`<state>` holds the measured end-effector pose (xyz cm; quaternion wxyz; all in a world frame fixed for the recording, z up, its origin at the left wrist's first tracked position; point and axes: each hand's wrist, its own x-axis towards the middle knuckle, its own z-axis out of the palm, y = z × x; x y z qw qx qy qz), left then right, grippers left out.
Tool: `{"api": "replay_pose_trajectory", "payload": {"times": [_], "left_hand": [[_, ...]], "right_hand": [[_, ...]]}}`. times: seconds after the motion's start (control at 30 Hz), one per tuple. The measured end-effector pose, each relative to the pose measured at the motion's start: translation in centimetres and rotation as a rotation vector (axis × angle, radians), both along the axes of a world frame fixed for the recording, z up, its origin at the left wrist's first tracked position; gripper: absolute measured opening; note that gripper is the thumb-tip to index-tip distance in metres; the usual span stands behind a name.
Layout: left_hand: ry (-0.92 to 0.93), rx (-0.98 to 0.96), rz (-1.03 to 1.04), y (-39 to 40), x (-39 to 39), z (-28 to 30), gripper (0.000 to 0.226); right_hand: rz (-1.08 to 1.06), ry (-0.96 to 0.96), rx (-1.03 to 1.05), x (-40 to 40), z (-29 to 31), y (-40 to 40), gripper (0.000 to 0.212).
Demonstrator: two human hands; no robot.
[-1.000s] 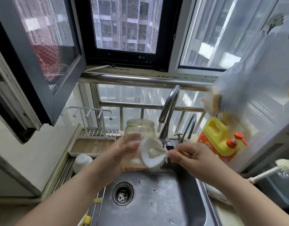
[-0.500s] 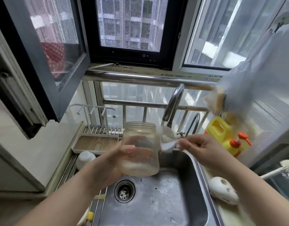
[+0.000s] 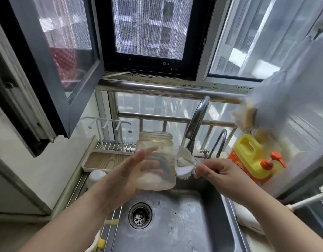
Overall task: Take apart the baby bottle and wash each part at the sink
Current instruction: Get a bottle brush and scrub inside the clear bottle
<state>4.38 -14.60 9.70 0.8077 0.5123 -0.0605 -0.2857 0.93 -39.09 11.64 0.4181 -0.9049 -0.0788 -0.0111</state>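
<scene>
Here, bottle body (image 3: 155, 160) gripped upright over the sink (image 3: 175, 224) by left hand (image 3: 124, 177), fingers curled round it; right hand (image 3: 220, 176) pinching the brush (image 3: 184, 163) beside its wall, likely for scrubbing over the drain.

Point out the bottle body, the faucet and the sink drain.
bottle body (image 3: 155, 142), head view, upper clear wall below the rim.
faucet (image 3: 196, 118), head view, middle of the curved spout.
sink drain (image 3: 139, 215), head view, strainer centre.
</scene>
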Motion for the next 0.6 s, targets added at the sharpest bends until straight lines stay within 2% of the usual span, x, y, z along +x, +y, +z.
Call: {"api": "replay_pose_trajectory", "payload": {"times": [0.07,0.17,0.33,0.4,0.5,0.6], "left_hand": [[0.027,-0.014,0.055,0.0,0.1,-0.1,0.109],[0.000,0.047,0.044,-0.1,0.2,0.1,0.096],[-0.135,0.126,-0.114,-0.6,0.3,0.9,0.067],[-0.113,0.077,-0.109,-0.7,0.2,1.0,0.072],[-0.086,0.068,-0.044,-0.1,0.5,0.5,0.094],[-0.084,0.087,-0.081,-0.1,0.4,0.5,0.103]], "right_hand": [[-0.027,0.007,-0.009,-0.1,-0.2,-0.3,0.072],[-0.069,0.009,-0.006,-0.1,-0.2,-0.3,0.066],[-0.094,0.009,0.007,-0.4,0.5,0.6,0.055],[-0.038,0.038,0.019,-0.7,0.6,1.0,0.053],[0.060,0.154,-0.071,-1.4,1.2,0.4,0.054],[-0.099,0.034,-0.084,-0.4,1.5,-0.6,0.053]]}}
